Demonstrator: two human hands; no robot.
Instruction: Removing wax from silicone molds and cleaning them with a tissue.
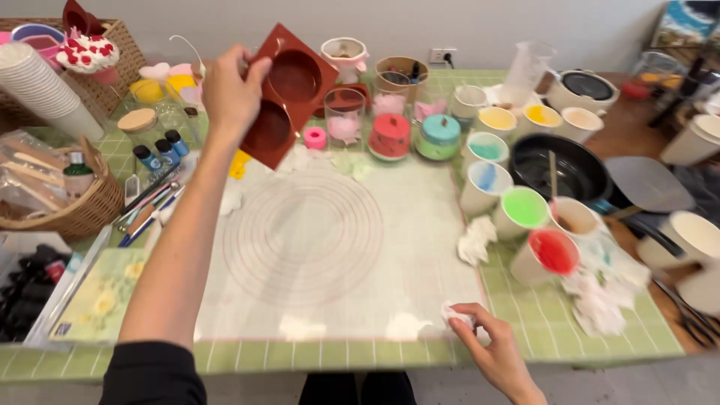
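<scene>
Red-brown silicone mould with round cavities (289, 94) is hanging in the air over the far half of the table (547, 322), tilted on one corner, above the pink ring-shaped piece (315, 138) and just in front of the clear glass tumbler (345, 112). We are holding it by its upper left edge only, our left hand (229, 94) pinching that edge with fingers (255, 71) closed on it.

Risks as we are judging them: the mould is soft and gripped at one edge, so it may be flexing or slipping, and its lower corner is sitting close to the glass tumbler and the red lidded jar (391, 136); a swing could be knocking those over. To the right, open paper cups of coloured liquid, green (523, 208) and red (553, 253) among them, are crowding the edge of the translucent mat with concentric circles (315, 240); a careless forearm could be tipping one onto it.

Pose: our left arm is stretching long and nearly straight from the near edge up across the mat, dark sleeve at the shoulder end, wrist bent slightly inward. Our right hand (491, 337) is lying low at the near right corner of the mat, fingers curled and clamped on a small crumpled white tissue (457, 315), pressing it against the surface.
</scene>
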